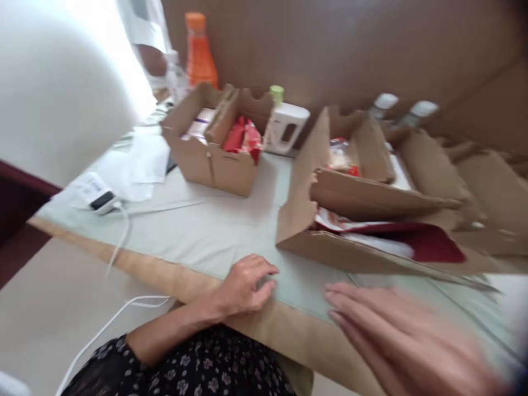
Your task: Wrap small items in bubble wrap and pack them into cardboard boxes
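My left hand (243, 286) rests on the front edge of the table (198, 231), fingers loosely curled and apart, holding nothing. My right hand (396, 335) hovers low at the right, blurred, fingers stretched out flat and together, nothing in it. Just beyond both hands stands a large open cardboard box (313, 192) with flaps out, holding red and white packets (424, 245). A smaller open cardboard box (214, 159) with red packets (243, 136) sits farther back at the left.
An orange bottle (199, 52), a white container with a green cap (286, 124) and two clear bottles (385, 104) stand along the brown back wall. Papers (144, 159), a small white device (101, 201) and its cable (119, 236) lie at the left.
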Tool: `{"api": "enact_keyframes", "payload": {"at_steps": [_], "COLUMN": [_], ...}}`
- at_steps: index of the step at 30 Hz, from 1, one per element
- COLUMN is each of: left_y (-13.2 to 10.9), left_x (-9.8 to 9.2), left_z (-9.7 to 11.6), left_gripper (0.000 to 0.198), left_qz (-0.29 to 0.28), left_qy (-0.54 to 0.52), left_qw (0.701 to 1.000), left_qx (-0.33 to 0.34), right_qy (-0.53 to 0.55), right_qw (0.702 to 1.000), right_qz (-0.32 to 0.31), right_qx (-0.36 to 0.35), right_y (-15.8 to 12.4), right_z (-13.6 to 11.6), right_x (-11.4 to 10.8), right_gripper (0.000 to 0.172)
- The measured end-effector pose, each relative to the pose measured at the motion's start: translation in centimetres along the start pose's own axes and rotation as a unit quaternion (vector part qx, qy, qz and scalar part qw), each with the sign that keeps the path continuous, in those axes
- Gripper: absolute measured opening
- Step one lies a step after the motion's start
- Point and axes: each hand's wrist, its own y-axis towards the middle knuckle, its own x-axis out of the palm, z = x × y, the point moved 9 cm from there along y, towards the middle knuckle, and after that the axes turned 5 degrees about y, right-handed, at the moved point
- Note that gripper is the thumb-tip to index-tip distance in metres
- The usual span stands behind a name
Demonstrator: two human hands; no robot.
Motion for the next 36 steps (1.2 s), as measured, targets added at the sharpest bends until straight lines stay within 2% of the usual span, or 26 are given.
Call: {"api": "enact_keyframes", "payload": {"at_steps": [2, 4, 7, 10, 14, 16, 18, 21, 23, 25, 27, 29, 31, 33, 34, 35, 36], "left_y": [-1.4, -3.1, -5.6, -7.1, -7.5, -7.4, -7.5, -7.8, -8.1, -8.2, -8.1, -7.5, -6.1, -3.8, -2.3, -0.8, 0.9], "left_x": [-1.5, -3.3, -6.1, -7.7, -8.4, -8.5, -8.5, -8.5, -8.6, -8.7, -8.7, -8.2, -7.0, -4.9, -3.7, -2.3, -1.0], "left_z": [-0.2, -1.1, -3.5, -5.6, -6.3, -6.4, -6.3, -6.5, -6.7, -6.9, -6.7, -5.8, -4.1, -2.4, -1.7, -1.3, -1.2], "left_gripper": [0.022, 0.023, 0.025, 0.023, 0.019, 0.019, 0.019, 0.021, 0.023, 0.023, 0.022, 0.024, 0.033, 0.051, 0.061, 0.07, 0.077], "left_qz": [0.013, 0.038, 0.091, 0.114, 0.138, 0.145, 0.144, 0.135, 0.13, 0.126, 0.122, 0.107, 0.082, 0.055, 0.047, 0.041, 0.038], "left_qy": [0.012, 0.035, 0.088, 0.102, 0.072, 0.056, 0.043, 0.045, 0.049, 0.049, 0.042, 0.025, 0.004, -0.017, -0.026, -0.034, -0.043], "left_qw": [1.0, 0.998, 0.99, 0.985, 0.986, 0.986, 0.987, 0.988, 0.988, 0.989, 0.989, 0.991, 0.993, 0.995, 0.996, 0.996, 0.996], "left_qx": [-0.008, -0.02, -0.06, -0.083, -0.059, -0.052, -0.047, -0.054, -0.061, -0.065, -0.072, -0.08, -0.08, -0.076, -0.074, -0.074, -0.073], "right_qy": [0.061, 0.121, 0.173, 0.173, 0.144, 0.138, 0.148, 0.183, 0.21, 0.227, 0.219, 0.177, 0.12, 0.087, 0.085, 0.094, 0.111], "right_qw": [0.995, 0.985, 0.973, 0.971, 0.969, 0.967, 0.965, 0.963, 0.962, 0.967, 0.973, 0.958, 0.904, 0.829, 0.805, 0.794, 0.798], "right_qz": [-0.033, -0.065, -0.12, -0.158, -0.201, -0.212, -0.214, -0.198, -0.17, -0.111, -0.021, 0.077, 0.185, 0.315, 0.358, 0.38, 0.38], "right_qx": [-0.072, -0.102, -0.099, -0.049, -0.007, -0.005, -0.009, -0.031, -0.044, -0.017, 0.073, 0.212, 0.367, 0.453, 0.466, 0.465, 0.454], "right_y": [2.9, 6.4, 12.2, 18.0, 23.8, 25.2, 25.1, 22.1, 18.5, 13.8, 7.7, 0.4, -7.5, -13.8, -15.5, -16.2, -15.7], "right_z": [-3.0, -5.5, -7.5, -7.6, -7.5, -7.9, -8.5, -9.1, -8.9, -7.6, -4.4, 0.3, 5.7, 10.0, 11.8, 13.6, 15.2], "right_x": [4.4, 8.6, 14.4, 19.3, 24.3, 25.7, 26.2, 25.3, 23.4, 20.5, 16.8, 12.6, 8.3, 4.2, 2.9, 2.1, 1.9], "right_gripper": [0.022, 0.023, 0.019, 0.021, 0.027, 0.028, 0.027, 0.025, 0.023, 0.023, 0.024, 0.022, 0.021, 0.031, 0.045, 0.061, 0.075]}}
